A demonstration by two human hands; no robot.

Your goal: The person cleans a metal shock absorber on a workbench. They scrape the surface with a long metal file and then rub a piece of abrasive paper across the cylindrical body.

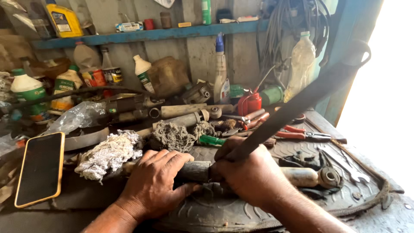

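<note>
A dirty cylindrical shock absorber (302, 176) lies across a black rubber mat (345, 198) at the front of the workbench. My left hand (156, 181) presses down on its dark left part, fingers spread over it. My right hand (250, 172) grips the lower end of a long dark flat metal bar (302, 101), which slants up to the right from the cylinder's middle. The cylinder's round eye end (330, 177) shows to the right of my right hand.
A phone in an orange case (41, 168) lies at the left. Grey rags (112, 153) sit behind my left hand. Red-handled pliers (302, 133), a wrench (345, 166), a red oil can (250, 102), bottles and metal parts crowd the bench back. A blue shelf (151, 34) runs above.
</note>
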